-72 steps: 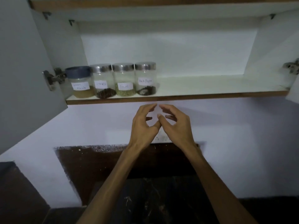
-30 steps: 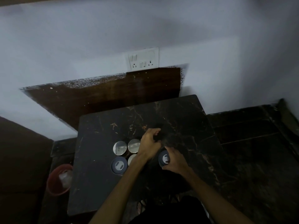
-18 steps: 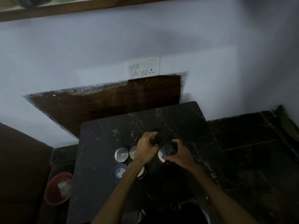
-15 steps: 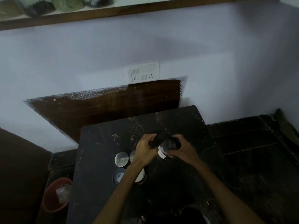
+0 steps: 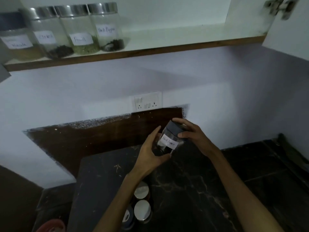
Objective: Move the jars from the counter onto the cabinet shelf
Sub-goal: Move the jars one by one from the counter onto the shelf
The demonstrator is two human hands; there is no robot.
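Dim room, pale wall, white switch plate, dark marbled counter.

jar: lifted off counter | both hands now holding

A white switch plate sits on the wall.

Glossy black marble counter, clear jars' shiny metal lids
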